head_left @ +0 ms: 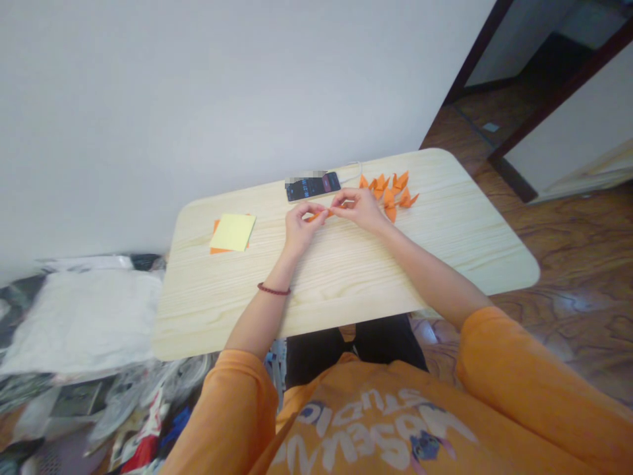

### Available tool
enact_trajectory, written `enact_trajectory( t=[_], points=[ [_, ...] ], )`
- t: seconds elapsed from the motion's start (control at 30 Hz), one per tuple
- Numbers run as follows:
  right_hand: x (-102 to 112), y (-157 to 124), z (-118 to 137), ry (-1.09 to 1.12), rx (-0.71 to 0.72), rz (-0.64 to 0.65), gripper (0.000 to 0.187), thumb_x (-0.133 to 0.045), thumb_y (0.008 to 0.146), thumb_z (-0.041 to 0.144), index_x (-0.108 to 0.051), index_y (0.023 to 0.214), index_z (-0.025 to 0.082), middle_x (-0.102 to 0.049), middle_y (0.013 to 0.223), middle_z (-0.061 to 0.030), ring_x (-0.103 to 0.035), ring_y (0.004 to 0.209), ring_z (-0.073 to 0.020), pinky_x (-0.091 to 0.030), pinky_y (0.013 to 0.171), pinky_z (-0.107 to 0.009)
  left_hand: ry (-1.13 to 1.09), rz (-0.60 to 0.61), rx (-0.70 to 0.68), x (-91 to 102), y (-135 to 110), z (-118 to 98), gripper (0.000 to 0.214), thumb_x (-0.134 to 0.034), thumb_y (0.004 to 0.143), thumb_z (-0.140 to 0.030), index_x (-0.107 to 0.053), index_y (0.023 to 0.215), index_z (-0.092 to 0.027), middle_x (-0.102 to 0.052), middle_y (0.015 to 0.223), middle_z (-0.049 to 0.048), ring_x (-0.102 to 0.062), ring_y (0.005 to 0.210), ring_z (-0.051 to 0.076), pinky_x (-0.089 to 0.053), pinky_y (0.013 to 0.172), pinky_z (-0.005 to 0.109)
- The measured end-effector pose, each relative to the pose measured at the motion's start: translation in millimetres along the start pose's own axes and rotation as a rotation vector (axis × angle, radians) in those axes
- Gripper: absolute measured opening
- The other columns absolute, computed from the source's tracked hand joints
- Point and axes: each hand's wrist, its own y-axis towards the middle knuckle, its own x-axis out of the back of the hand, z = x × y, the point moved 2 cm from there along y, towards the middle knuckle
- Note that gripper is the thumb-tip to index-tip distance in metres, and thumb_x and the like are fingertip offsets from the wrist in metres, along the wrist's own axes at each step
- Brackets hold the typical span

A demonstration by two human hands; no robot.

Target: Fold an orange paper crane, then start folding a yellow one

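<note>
My left hand (301, 228) and my right hand (362, 208) meet above the middle of the table, fingertips nearly touching. Between them is a narrow folded piece of orange paper (314, 216), pinched by both hands. My fingers cover much of it, so its exact shape is hard to make out. Just right of my right hand lie several folded orange paper cranes (390, 199), grouped together. A phone (312, 188) with a lit timer-like screen lies right behind my hands.
The light wood-grain table (346, 284) stands against a white wall. At its left lies a yellow paper square (233, 232) on orange sheets. A white cable (353, 173) runs from the phone. Bags and clutter (123, 402) fill the floor at left; a doorway is at right.
</note>
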Motion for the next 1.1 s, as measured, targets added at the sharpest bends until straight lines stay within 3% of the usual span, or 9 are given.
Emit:
enact_trajectory(
  t=[0.43, 0.67, 0.83, 1.0, 1.1],
  points=[
    [5.7, 4.0, -6.6, -0.007, -0.043, 0.021, 0.021, -0.076, 0.061, 0.033, -0.064, 0.065, 0.016, -0.063, 0.067, -0.0018, -0.057, 0.067, -0.0135, -0.050, 0.065, -0.028, -0.081, 0.096, 0.097, 2.6, 4.4, 7.5, 0.013, -0.077, 0.068, -0.026, -0.068, 0.071, -0.016, -0.067, 0.066, 0.0009, -0.060, 0.058, 0.012, -0.052, 0.063, 0.028],
    [15.5, 11.0, -18.8, 0.005, -0.031, -0.048, 0.015, -0.074, 0.063, 0.029, -0.066, 0.066, 0.016, -0.063, 0.065, -0.0009, -0.055, 0.062, -0.0121, -0.047, 0.060, -0.026, -0.079, 0.027, 0.116, 8.1, 7.0, 14.8, 0.009, -0.075, 0.067, -0.023, -0.069, 0.067, -0.016, -0.068, 0.068, 0.0009, -0.061, 0.064, 0.011, -0.051, 0.067, 0.026],
    [18.3, 10.8, -13.7, 0.045, -0.068, -0.055, 0.016, -0.075, 0.061, 0.027, -0.065, 0.065, 0.015, -0.061, 0.062, -0.0001, -0.052, 0.057, -0.0097, -0.043, 0.054, -0.024, -0.121, 0.025, 0.154, 9.9, 8.1, 14.6, 0.013, -0.075, 0.065, -0.025, -0.067, 0.067, -0.015, -0.067, 0.067, -0.0001, -0.060, 0.063, 0.010, -0.052, 0.067, 0.025],
    [24.7, 12.6, -10.9, 0.132, -0.116, -0.128, 0.021, -0.078, 0.058, 0.028, -0.062, 0.062, 0.015, -0.057, 0.055, 0.0020, -0.048, 0.049, -0.0074, -0.041, 0.049, -0.023, -0.182, -0.082, 0.200, 19.3, 11.7, 12.9, 0.018, -0.076, 0.063, -0.029, -0.065, 0.067, -0.016, -0.061, 0.063, -0.0030, -0.057, 0.060, 0.008, -0.057, 0.068, 0.027],
    [19.5, 12.0, -11.6, 0.184, -0.127, -0.118, 0.024, -0.081, 0.055, 0.030, -0.062, 0.062, 0.016, -0.058, 0.055, 0.0022, -0.048, 0.048, -0.0070, -0.041, 0.048, -0.022, -0.207, -0.091, 0.187, 14.3, 9.1, 8.2, 0.021, -0.075, 0.066, -0.034, -0.065, 0.073, -0.017, -0.064, 0.071, -0.0009, -0.061, 0.069, 0.011, -0.058, 0.067, 0.027]
  ],
)
